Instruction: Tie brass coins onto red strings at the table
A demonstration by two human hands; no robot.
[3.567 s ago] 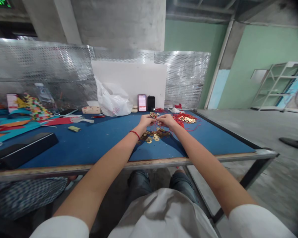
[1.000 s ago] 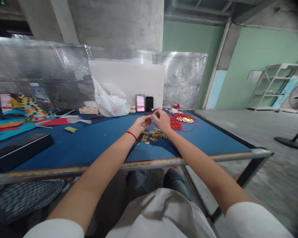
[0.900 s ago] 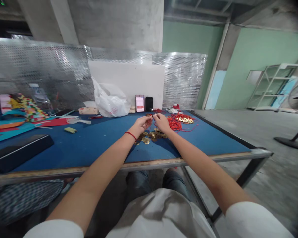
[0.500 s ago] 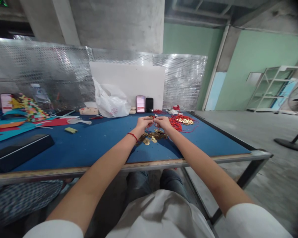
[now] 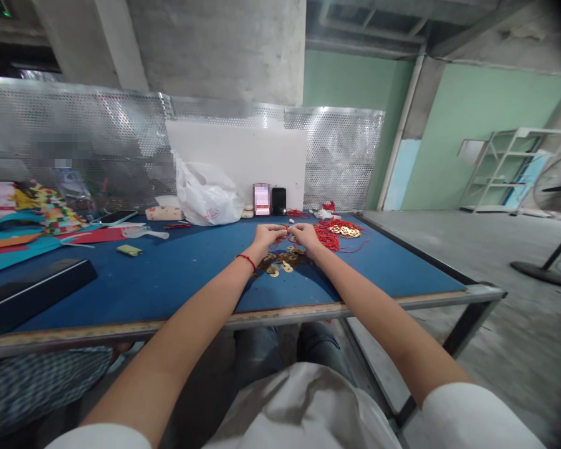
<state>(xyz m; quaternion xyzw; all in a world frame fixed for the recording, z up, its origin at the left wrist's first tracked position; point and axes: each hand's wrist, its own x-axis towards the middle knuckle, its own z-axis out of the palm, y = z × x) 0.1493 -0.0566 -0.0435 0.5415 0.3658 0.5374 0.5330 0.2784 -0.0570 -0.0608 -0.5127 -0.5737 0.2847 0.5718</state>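
My left hand [image 5: 266,237], with a red string bracelet [image 5: 247,258] at the wrist, is closed in a pinch. Close beside it, my right hand [image 5: 305,236] pinches too, fingertips almost meeting the left ones. Between them shows a bit of red cord [image 5: 287,230], with strands hanging below; the fingers hide most of it, and I cannot make out whether a coin is threaded there. Under both hands lies a loose pile of brass-coloured coins with holes [image 5: 287,267]. To the right sits a tangle of red cords [image 5: 326,238] with a cluster of shiny gold coins [image 5: 345,231].
Two phones lean at the back, a lit phone [image 5: 262,199] and a dark phone [image 5: 279,201]. A white plastic bag [image 5: 210,196] stands left of them. Further left are a black oblong box [image 5: 37,293], a white spoon-like scoop [image 5: 144,233] and coloured strips. The blue tabletop [image 5: 168,280] ends at a metal-framed edge.
Both hands stay together over the coins with only small finger movement. The coin glimpsed at my left fingertips before is now less visible. The whole view has shifted slightly.
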